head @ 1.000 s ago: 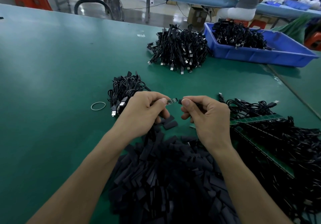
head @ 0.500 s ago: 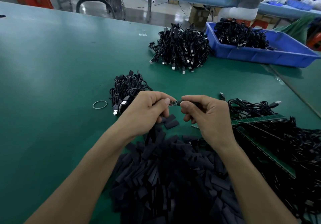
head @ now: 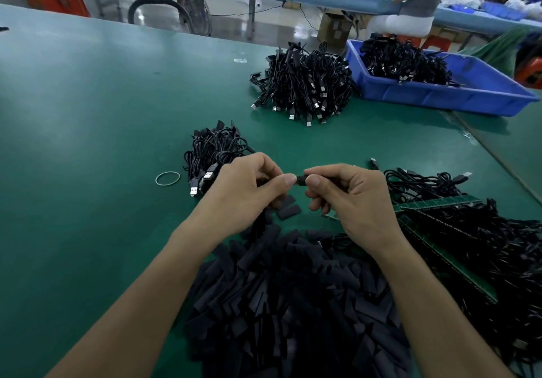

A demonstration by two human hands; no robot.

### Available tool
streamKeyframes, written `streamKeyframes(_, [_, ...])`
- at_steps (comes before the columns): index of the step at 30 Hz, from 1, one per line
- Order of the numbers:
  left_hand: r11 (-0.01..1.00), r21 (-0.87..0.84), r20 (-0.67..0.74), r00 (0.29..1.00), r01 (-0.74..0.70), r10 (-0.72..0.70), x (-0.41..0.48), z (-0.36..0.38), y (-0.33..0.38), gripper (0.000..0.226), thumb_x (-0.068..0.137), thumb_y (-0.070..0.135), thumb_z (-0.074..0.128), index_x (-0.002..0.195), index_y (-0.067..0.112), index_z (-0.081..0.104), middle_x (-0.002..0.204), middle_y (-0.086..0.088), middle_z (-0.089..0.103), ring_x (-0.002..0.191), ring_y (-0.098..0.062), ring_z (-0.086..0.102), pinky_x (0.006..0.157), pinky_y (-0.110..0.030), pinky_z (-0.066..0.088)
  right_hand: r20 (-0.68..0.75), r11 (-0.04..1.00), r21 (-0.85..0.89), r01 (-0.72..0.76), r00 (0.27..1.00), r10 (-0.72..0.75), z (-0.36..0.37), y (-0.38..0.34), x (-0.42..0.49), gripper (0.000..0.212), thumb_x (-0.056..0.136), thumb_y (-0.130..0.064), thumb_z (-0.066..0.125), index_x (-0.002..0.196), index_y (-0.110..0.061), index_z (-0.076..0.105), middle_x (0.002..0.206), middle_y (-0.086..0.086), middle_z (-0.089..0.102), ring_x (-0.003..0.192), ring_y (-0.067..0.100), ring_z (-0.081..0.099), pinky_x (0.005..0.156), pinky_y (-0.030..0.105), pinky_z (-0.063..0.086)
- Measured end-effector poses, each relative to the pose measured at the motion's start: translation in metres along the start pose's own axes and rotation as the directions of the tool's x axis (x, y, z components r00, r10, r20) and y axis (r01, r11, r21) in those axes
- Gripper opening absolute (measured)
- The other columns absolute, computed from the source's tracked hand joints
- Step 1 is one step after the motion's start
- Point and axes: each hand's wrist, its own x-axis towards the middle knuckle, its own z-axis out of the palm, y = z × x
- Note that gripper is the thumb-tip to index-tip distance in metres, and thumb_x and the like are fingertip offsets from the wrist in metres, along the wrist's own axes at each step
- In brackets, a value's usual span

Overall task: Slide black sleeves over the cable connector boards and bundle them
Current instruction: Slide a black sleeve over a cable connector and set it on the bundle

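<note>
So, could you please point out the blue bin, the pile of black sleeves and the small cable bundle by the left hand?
blue bin [head: 440, 97]: head view, on its near wall.
pile of black sleeves [head: 278, 304]: head view, middle of the heap.
small cable bundle [head: 215, 150]: head view, on its coiled cables.

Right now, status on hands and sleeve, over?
Left hand, right hand both pinching black sleeve, thumb to thumb. Connector board hidden. Nothing blocking.

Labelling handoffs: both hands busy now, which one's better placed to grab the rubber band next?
Left, likely. Both hands pinch the sleeve, but the left hand lies nearest the rubber band and the small cable bundle; the right hand is on the far side.
</note>
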Motion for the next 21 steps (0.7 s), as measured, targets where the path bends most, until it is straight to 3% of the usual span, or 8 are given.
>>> streamKeyframes(2, [0.994, 0.101, -0.069, 0.997, -0.036, 0.043, 0.0000, 0.0012, -0.0009, 0.022, 0.090, 0.044, 0.070, 0.079, 0.026, 0.067, 0.068, 0.012, 0.073, 0.061, -0.004, 0.068, 0.059, -0.017, 0.053, -0.029, 1.000, -0.016, -0.002, 1.000, 0.001, -0.0005, 0.0005, -0.0014, 0.008, 0.086, -0.026, 0.069, 0.092, -0.024, 0.073, 0.071, -0.002, 0.073, 0.058, 0.015, 0.069, 0.054, 0.021, 0.052])
streamKeyframes(4, [0.989, 0.138, -0.076, 0.995, -0.051, 0.062, -0.0008, 0.0025, 0.0001, 0.022, 0.091, 0.044, 0.070, 0.075, 0.028, 0.068, 0.066, 0.012, 0.071, 0.058, -0.001, 0.066, 0.058, -0.018, 0.053, -0.047, 0.999, -0.036, -0.001, 0.999, -0.001, 0.0000, 0.0011, -0.0027, 0.008, 0.085, -0.029, 0.069, 0.091, -0.025, 0.073, 0.071, -0.003, 0.073, 0.057, 0.014, 0.069, 0.053, 0.020, 0.051])
streamKeyframes(6, [0.981, 0.186, -0.072, 0.994, -0.063, 0.078, -0.0016, 0.0031, 0.0019, 0.023, 0.091, 0.043, 0.068, 0.075, 0.028, 0.069, 0.067, 0.012, 0.070, 0.059, -0.003, 0.066, 0.060, -0.023, 0.056, -0.056, 0.998, -0.060, 0.008, 0.998, -0.011, 0.0009, 0.0028, -0.0034, 0.005, 0.088, -0.024, 0.069, 0.089, -0.026, 0.073, 0.071, -0.003, 0.073, 0.056, 0.013, 0.069, 0.053, 0.019, 0.050])
streamKeyframes(10, [0.972, 0.223, -0.059, 0.994, -0.081, 0.096, -0.0023, 0.0034, 0.0048, 0.024, 0.094, 0.041, 0.066, 0.075, 0.027, 0.068, 0.065, 0.004, 0.069, 0.061, -0.023, 0.066, 0.062, -0.045, 0.055, -0.064, 0.998, -0.060, 0.002, 0.998, -0.006, 0.0014, 0.0051, -0.0034, 0.006, 0.089, -0.019, 0.070, 0.090, -0.024, 0.073, 0.069, -0.004, 0.073, 0.056, 0.013, 0.068, 0.053, 0.019, 0.050])
streamKeyframes(15, [0.981, 0.177, -0.028, 0.996, -0.079, 0.085, -0.0028, 0.0037, 0.0047, 0.022, 0.095, 0.038, 0.066, 0.078, 0.026, 0.069, 0.067, 0.000, 0.070, 0.063, -0.025, 0.067, 0.063, -0.048, 0.056, 0.001, 0.998, -0.068, 0.017, 1.000, -0.016, 0.0006, 0.0031, -0.0016, 0.014, 0.088, -0.017, 0.072, 0.094, -0.029, 0.073, 0.074, -0.007, 0.074, 0.060, 0.011, 0.068, 0.056, 0.019, 0.051])
streamKeyframes(18, [0.986, 0.158, -0.008, 0.998, -0.060, 0.062, -0.0009, 0.0028, 0.0031, 0.018, 0.096, 0.038, 0.065, 0.080, 0.030, 0.070, 0.069, 0.003, 0.071, 0.061, -0.021, 0.067, 0.060, -0.040, 0.057, -0.014, 0.998, -0.064, 0.024, 1.000, -0.025, -0.0007, 0.0034, -0.0024, 0.011, 0.088, -0.019, 0.071, 0.094, -0.028, 0.073, 0.075, -0.005, 0.074, 0.061, 0.012, 0.069, 0.057, 0.021, 0.052])
streamKeyframes(21, [0.982, 0.182, -0.002, 0.999, -0.049, 0.050, -0.0001, 0.0022, 0.0011, 0.018, 0.093, 0.042, 0.066, 0.078, 0.033, 0.069, 0.065, 0.000, 0.070, 0.046, -0.007, 0.052, 0.044, -0.022, 0.044, -0.045, 0.998, -0.058, 0.013, 0.999, -0.015, -0.0010, 0.0063, -0.0042, 0.007, 0.089, -0.019, 0.070, 0.093, -0.025, 0.073, 0.073, -0.002, 0.074, 0.060, 0.014, 0.069, 0.056, 0.021, 0.052])
